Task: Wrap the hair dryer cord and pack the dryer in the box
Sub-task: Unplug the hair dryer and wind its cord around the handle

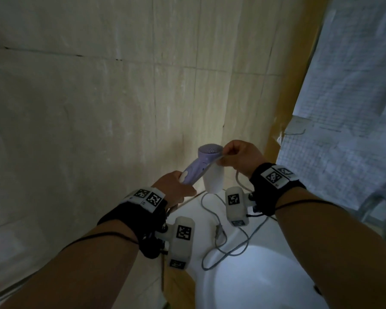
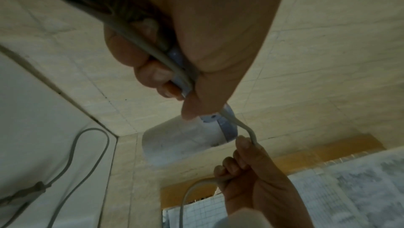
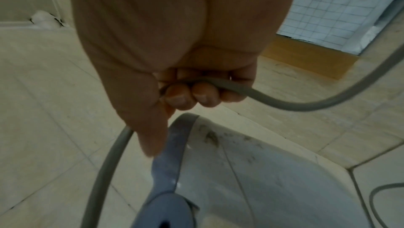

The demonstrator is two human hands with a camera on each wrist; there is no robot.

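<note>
The left hand point(image 1: 173, 188) is wrapped around the handle of a lilac hair dryer point(image 1: 201, 162), fingers curled tight, with a stretch of the grey cord point(image 1: 218, 226) pressed along the handle under the palm. The dryer is held in the air in front of a beige tiled wall point(image 1: 98, 97), its rounded back end up and its pale nozzle point(image 1: 213, 180) pointing down toward a white washbasin point(image 1: 254, 275).

The right hand point(image 1: 241, 158) is just beside the dryer's head, its fingers closed on the cord where it comes off the handle. From this hand the cord drops in a loose loop and trails across the rim of the washbasin, where its plug point(image 1: 219, 231) lies.

Right of the dryer, a wooden frame point(image 1: 294, 108) edges a sheet of pale gridded material point(image 1: 354, 108).
</note>
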